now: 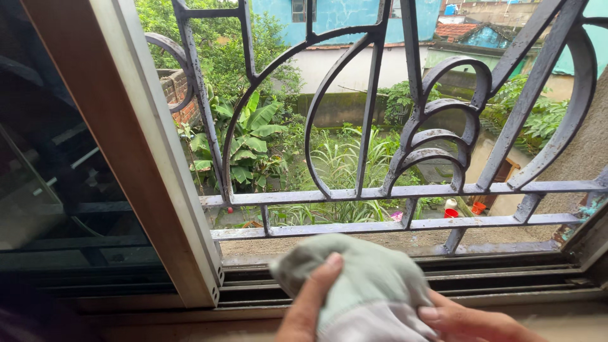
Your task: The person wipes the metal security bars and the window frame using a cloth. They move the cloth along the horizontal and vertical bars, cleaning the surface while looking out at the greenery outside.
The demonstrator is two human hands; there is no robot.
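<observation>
Bunching in soft folds, the pale green cloth (364,285) looks light and limp, best gripped by its gathered edges. The left hand (310,307) and right hand (465,322) pinch it from both sides, just above the window track (506,278), below the iron grille (405,190)

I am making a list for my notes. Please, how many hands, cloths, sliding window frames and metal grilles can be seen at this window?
hands: 2, the left hand and the right hand
pale green cloth: 1, held by both hands
sliding window frame: 1
metal grille: 1
Total: 5
</observation>
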